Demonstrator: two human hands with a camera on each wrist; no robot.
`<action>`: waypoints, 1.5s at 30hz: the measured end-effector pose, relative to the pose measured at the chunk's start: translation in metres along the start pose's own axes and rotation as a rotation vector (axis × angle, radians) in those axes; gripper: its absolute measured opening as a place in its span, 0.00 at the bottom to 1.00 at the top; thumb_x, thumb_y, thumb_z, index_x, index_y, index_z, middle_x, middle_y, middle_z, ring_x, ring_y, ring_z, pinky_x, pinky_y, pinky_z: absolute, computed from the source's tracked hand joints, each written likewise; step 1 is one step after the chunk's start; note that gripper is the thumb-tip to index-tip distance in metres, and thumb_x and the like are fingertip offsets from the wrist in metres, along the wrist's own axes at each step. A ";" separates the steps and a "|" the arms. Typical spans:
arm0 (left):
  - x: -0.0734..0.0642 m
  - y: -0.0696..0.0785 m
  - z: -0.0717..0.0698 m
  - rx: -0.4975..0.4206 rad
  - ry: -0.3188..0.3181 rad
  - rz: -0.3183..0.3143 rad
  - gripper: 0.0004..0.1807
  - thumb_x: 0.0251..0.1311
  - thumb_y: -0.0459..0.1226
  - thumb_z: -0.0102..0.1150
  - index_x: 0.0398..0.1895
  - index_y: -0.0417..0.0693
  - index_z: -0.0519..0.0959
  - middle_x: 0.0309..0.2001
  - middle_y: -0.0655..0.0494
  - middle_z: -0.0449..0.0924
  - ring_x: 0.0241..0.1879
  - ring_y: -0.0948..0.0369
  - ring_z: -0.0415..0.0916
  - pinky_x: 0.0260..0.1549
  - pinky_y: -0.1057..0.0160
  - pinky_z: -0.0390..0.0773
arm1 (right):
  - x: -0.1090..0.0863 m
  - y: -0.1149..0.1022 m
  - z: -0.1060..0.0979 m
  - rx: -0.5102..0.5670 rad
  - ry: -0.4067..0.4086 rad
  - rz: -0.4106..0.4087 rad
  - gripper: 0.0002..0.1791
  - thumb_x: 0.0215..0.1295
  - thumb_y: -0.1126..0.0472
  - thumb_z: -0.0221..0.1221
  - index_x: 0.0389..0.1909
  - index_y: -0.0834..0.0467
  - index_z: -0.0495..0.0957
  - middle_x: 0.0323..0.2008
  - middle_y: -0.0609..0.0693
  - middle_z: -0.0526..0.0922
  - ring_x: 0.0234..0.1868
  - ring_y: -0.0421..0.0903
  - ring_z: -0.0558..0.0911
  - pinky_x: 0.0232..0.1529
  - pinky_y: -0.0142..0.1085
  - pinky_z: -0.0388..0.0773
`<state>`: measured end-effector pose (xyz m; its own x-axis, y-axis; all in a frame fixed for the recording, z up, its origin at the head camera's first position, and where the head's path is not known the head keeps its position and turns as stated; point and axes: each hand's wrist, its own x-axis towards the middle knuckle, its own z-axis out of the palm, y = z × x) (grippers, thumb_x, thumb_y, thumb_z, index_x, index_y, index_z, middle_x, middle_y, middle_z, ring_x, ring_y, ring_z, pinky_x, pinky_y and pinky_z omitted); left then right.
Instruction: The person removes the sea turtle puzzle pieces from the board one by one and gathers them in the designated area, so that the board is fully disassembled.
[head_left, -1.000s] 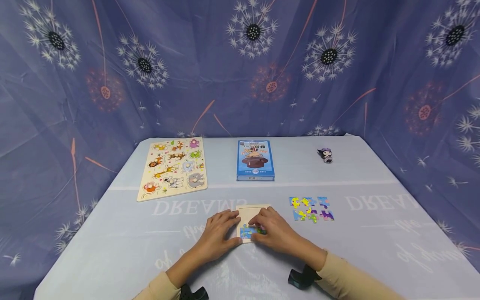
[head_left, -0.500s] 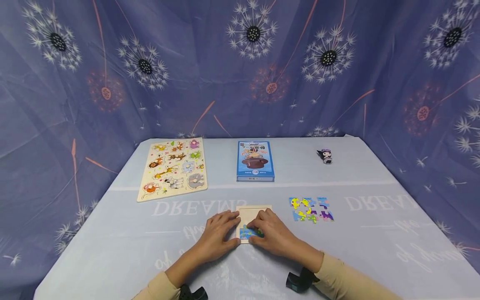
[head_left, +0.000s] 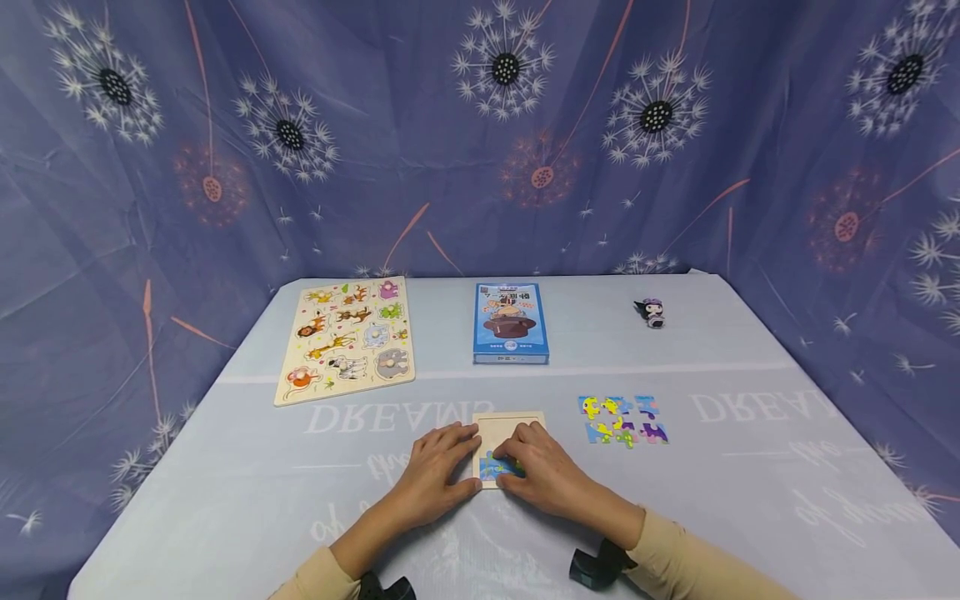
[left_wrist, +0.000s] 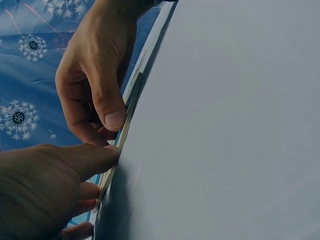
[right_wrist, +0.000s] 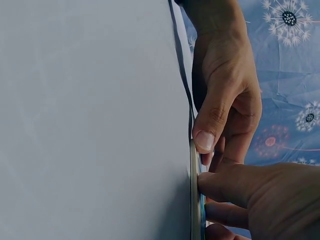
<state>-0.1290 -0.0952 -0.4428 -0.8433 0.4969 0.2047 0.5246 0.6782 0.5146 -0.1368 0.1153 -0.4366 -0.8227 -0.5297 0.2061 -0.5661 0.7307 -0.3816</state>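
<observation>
My left hand point(head_left: 435, 468) holds the left side of a small wooden puzzle tray point(head_left: 510, 414), with the thumb at its near corner. Blue jigsaw pieces point(head_left: 490, 470) fill the near part of the tray; its far part shows bare wood. Over these pieces my right hand point(head_left: 551, 468) bends its index finger and thumb, gripping at a piece mostly hidden beneath them. In the left wrist view the right thumb point(left_wrist: 114, 119) lies at the tray's thin edge. The right wrist view shows both hands close together along that edge.
Several loose jigsaw pieces point(head_left: 624, 419) lie right of the tray. Farther back are an animal peg puzzle board point(head_left: 352, 340) on the left, a blue box point(head_left: 511, 323) in the middle and a small dark figurine point(head_left: 651, 312) on the right. A patterned cloth point(head_left: 420, 142) hangs behind the table.
My right hand has shifted slightly left and toward me over the pieces in the tray, covering those on the right. My left hand stays at the tray's side.
</observation>
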 end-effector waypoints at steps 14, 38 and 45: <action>0.000 -0.001 0.002 -0.003 0.004 -0.004 0.29 0.53 0.42 0.64 0.59 0.41 0.73 0.65 0.49 0.69 0.67 0.46 0.61 0.59 0.39 0.58 | 0.002 -0.002 0.000 0.068 -0.039 0.060 0.14 0.50 0.54 0.69 0.37 0.53 0.80 0.28 0.42 0.70 0.34 0.37 0.63 0.33 0.27 0.61; -0.001 -0.002 0.001 -0.019 -0.008 -0.008 0.30 0.54 0.42 0.64 0.60 0.42 0.73 0.65 0.49 0.68 0.67 0.46 0.59 0.60 0.39 0.57 | 0.002 -0.004 0.002 0.109 -0.014 0.085 0.18 0.47 0.55 0.71 0.36 0.51 0.73 0.29 0.42 0.70 0.35 0.38 0.63 0.35 0.29 0.61; -0.001 -0.002 0.001 -0.026 -0.010 -0.011 0.30 0.54 0.42 0.64 0.60 0.42 0.72 0.66 0.49 0.67 0.68 0.46 0.59 0.60 0.39 0.57 | 0.003 -0.005 0.002 0.096 -0.019 0.093 0.18 0.47 0.56 0.71 0.38 0.53 0.76 0.29 0.43 0.71 0.35 0.39 0.63 0.34 0.30 0.62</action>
<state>-0.1286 -0.0964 -0.4448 -0.8476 0.4951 0.1910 0.5122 0.6691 0.5385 -0.1363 0.1098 -0.4360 -0.8697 -0.4705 0.1491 -0.4792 0.7327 -0.4833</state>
